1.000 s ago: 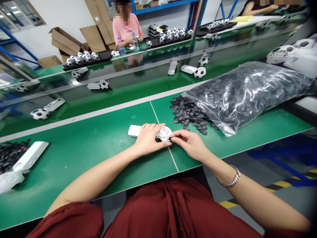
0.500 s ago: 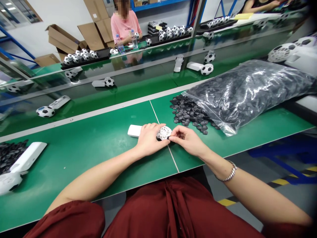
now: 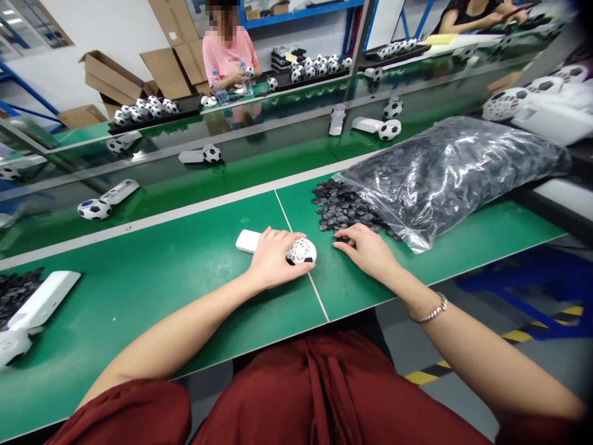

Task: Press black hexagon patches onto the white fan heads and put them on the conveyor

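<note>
Could snag bag (image 3: 463, 173) with right hand (image 3: 374, 254), just off its mouth, and spill more chips (image 3: 340, 207) over bench (image 3: 185, 266). Could let ball (image 3: 302, 250) roll from left hand (image 3: 272, 261), owing to round shape; gripped there, on bench, with white handle (image 3: 247, 241) showing beyond knuckles. Could lose a single chip through sheer smallness. Nearly closed at right fingertips; cannot tell whether holding one. In bag: dense black chips, more loose at mouth. On far tray (image 3: 188, 105): clustered black-and-white balls (image 3: 143, 110).
</note>
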The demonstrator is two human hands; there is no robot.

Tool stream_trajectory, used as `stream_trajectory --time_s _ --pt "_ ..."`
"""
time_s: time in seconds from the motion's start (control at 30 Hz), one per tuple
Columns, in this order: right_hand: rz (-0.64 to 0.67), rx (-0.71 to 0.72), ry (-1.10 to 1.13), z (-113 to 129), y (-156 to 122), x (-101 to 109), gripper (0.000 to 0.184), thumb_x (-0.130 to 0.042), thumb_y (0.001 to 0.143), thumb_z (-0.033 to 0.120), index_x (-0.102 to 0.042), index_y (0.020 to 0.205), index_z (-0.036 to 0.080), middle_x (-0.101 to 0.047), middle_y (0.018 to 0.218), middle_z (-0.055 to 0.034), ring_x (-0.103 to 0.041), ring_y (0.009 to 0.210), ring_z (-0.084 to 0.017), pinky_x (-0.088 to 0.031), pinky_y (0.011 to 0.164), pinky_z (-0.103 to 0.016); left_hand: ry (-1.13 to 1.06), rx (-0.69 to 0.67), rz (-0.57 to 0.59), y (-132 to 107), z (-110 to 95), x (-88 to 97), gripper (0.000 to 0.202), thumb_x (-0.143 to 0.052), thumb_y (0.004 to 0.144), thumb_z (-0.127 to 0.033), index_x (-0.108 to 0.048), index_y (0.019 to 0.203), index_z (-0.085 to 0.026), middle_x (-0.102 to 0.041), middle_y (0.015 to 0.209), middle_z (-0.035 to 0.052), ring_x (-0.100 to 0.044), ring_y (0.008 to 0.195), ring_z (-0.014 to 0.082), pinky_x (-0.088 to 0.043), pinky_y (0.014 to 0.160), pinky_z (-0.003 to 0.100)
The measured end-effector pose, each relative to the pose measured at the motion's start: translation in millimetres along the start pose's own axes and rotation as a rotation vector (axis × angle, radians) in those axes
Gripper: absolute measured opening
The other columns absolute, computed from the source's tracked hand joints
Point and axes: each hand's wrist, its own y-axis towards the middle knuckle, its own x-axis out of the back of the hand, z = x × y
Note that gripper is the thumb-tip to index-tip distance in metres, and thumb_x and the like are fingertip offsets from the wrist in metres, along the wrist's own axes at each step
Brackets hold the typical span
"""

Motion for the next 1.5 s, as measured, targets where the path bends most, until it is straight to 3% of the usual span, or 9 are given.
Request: stream_trajectory --time_s 0.23,0.4,0.47,0.57,0.7,0.9,1.13,1.37,1.5 --pt "0.063 0.026 -0.179 6 3 4 0.016 -0.055 0.082 0.024 -0.064 0.093 0.016 -0.060 0.089 -0.0096 -0.059 0.076 -0.022 -0.047 0.069 -0.034 -0.045 0.029 -0.046 0 -4 -6.2 0.043 -0.060 0.070 -0.045 -0.055 0.107 -0.023 -0.062 0.102 0.0020 -0.054 0.100 0.0217 -0.021 0.106 0.046" --pt "0.111 0.097 -0.212 3 2 12 0.019 -0.048 0.085 0.018 -0.063 0.097 0.017 -0.061 0.089 -0.0087 -0.059 0.082 -0.023 -0.046 0.074 -0.033 -0.136 -0.181 0.083 4 9 4.2 0.049 -0.063 0.068 -0.043 -0.054 0.111 -0.022 -0.061 0.108 0.0035 -0.053 0.106 0.0213 -0.019 0.108 0.043" --pt "0.123 0.122 -0.222 1 0 14 0.021 -0.046 0.086 0.017 -0.063 0.098 0.018 -0.060 0.088 -0.0076 -0.058 0.080 -0.022 -0.045 0.073 -0.032 -0.150 -0.211 0.164 2 8 8.6 0.052 -0.064 0.069 -0.040 -0.051 0.116 -0.023 -0.058 0.116 0.0049 -0.046 0.116 0.0241 -0.011 0.110 0.048" --pt "0.112 0.134 -0.235 0 -3 17 0.023 -0.042 0.085 0.016 -0.061 0.099 0.019 -0.058 0.085 -0.0075 -0.057 0.076 -0.021 -0.045 0.070 -0.032 -0.121 -0.077 0.158 -6 -2 6.6 0.063 -0.064 0.069 -0.042 -0.043 0.125 -0.023 -0.049 0.129 0.0081 -0.026 0.130 0.0314 -0.007 0.106 0.058" --pt "0.074 0.170 -0.124 2 -7 18 0.022 -0.042 0.084 0.016 -0.061 0.092 0.018 -0.057 0.082 -0.0068 -0.056 0.072 -0.019 -0.045 0.072 -0.031 -0.153 0.034 0.076 -12 -12 -2.6 0.060 -0.064 0.069 -0.043 -0.044 0.121 -0.020 -0.046 0.130 0.0104 -0.013 0.134 0.0330 -0.015 0.105 0.058" --pt "0.119 0.137 0.112 10 -10 20 0.018 -0.048 0.083 0.025 -0.063 0.092 0.020 -0.060 0.082 -0.0052 -0.058 0.069 -0.017 -0.049 0.068 -0.031 -0.282 -0.134 0.222 -8 2 5.0 0.057 -0.062 0.067 -0.022 -0.043 0.121 -0.019 -0.045 0.131 0.0101 -0.013 0.136 0.0270 -0.023 0.108 0.046" --pt "0.089 0.227 0.209 29 -14 18 0.019 -0.049 0.086 0.029 -0.067 0.086 0.021 -0.061 0.083 -0.0054 -0.057 0.081 -0.019 -0.046 0.076 -0.032 -0.307 -0.172 0.236 -10 8 9.5 0.057 -0.061 0.067 -0.020 -0.042 0.122 -0.017 -0.041 0.134 0.0112 -0.012 0.137 0.0245 -0.021 0.110 0.043" --pt "0.179 0.123 0.427 52 -17 12 0.016 -0.055 0.082 0.030 -0.061 0.093 0.021 -0.063 0.082 -0.0028 -0.057 0.072 -0.017 -0.048 0.067 -0.030 -0.320 -0.200 0.278 -9 12 12.2 0.059 -0.061 0.066 -0.019 -0.043 0.122 -0.020 -0.042 0.134 0.0073 -0.012 0.137 0.0247 -0.021 0.110 0.045" --pt "0.216 0.256 0.444 61 -16 15 0.012 -0.050 0.085 0.026 -0.062 0.084 0.022 -0.063 0.084 -0.0033 -0.058 0.079 -0.017 -0.047 0.073 -0.031 -0.332 -0.204 0.268 -9 14 10.9 0.060 -0.061 0.065 -0.018 -0.042 0.122 -0.019 -0.042 0.134 0.0073 -0.013 0.137 0.0246 -0.021 0.110 0.043"
